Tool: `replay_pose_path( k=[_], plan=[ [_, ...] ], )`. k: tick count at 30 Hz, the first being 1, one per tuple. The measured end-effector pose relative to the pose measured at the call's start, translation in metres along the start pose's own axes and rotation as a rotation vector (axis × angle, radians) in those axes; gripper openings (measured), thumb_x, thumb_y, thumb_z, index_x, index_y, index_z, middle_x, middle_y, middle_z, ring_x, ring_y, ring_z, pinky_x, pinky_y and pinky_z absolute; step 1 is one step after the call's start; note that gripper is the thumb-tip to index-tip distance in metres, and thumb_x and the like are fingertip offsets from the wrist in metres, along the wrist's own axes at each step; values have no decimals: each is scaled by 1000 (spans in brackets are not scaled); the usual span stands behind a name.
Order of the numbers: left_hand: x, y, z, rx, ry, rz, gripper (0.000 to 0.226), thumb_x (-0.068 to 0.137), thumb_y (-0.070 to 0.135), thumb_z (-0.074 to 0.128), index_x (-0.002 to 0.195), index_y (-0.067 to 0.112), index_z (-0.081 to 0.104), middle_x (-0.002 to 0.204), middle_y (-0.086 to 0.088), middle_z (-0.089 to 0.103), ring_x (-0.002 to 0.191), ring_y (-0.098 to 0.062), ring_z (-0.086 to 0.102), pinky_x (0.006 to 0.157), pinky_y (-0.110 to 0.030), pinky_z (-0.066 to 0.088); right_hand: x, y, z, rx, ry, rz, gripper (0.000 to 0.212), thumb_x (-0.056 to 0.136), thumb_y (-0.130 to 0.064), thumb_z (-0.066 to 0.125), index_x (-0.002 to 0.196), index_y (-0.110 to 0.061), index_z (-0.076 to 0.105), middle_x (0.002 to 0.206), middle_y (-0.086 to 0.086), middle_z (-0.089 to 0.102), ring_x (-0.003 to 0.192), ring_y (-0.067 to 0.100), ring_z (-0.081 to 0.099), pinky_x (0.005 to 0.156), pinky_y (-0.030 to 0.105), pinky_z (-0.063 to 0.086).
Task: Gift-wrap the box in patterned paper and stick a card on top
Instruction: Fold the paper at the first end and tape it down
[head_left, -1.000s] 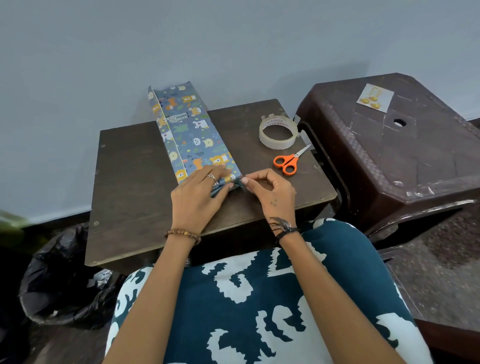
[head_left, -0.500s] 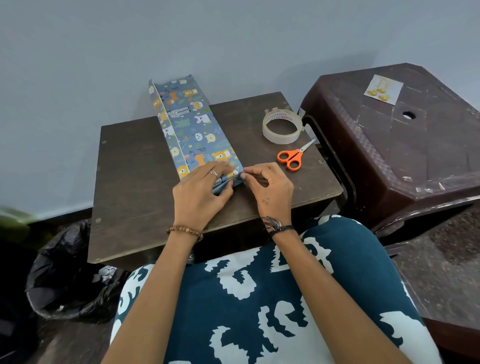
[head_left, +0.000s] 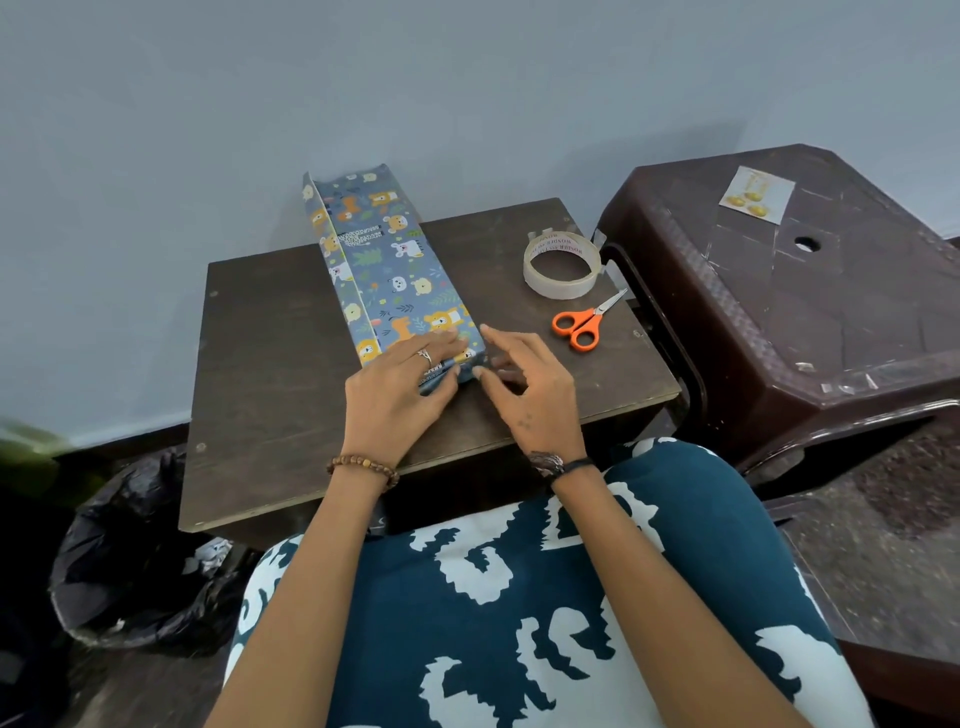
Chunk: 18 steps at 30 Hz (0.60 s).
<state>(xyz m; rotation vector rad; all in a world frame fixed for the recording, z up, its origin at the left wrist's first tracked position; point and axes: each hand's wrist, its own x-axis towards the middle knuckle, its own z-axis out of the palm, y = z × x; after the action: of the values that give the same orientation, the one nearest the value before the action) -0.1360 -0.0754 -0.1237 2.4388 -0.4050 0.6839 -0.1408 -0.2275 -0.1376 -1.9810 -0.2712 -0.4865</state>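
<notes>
Long box in blue animal-print wrapping paper (head_left: 387, 265) lies lengthwise on dark wooden table (head_left: 270, 374). Left hand (head_left: 400, 400) presses near end fold, fingers flat. Right hand (head_left: 530, 389) just beside box end, fingers loosely spread, gripping nothing. Small yellow-print card (head_left: 757, 195) on brown plastic stool (head_left: 810, 322).
</notes>
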Motion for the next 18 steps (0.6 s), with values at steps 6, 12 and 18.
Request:
replay_pose_path(
  k=[6,12,18],
  plan=[
    [1,-1,-1,-25,-11,11,28,83,34,53,102,27,72,108,11,69,103,-4,62,75,-23,55,12,-1,0,-219,-40,-103,19,80,-14,67,99,-13,65,99,2,57,72,18,61,60,39,54],
    [0,1,0,-30,12,-5,29,81,34,54,103,25,72,107,9,70,101,-5,63,77,-21,53,22,-9,-16,-255,-217,-76,28,80,-20,65,108,-19,63,104,-2,55,89,11,57,66,34,53],
    [0,4,0,-37,19,-53,28,80,35,53,100,29,72,105,14,70,103,2,59,79,-15,48,44,-15,-29,-86,-124,106,20,86,-11,61,105,-11,67,98,4,66,84,7,58,77,16,48]
  ],
)
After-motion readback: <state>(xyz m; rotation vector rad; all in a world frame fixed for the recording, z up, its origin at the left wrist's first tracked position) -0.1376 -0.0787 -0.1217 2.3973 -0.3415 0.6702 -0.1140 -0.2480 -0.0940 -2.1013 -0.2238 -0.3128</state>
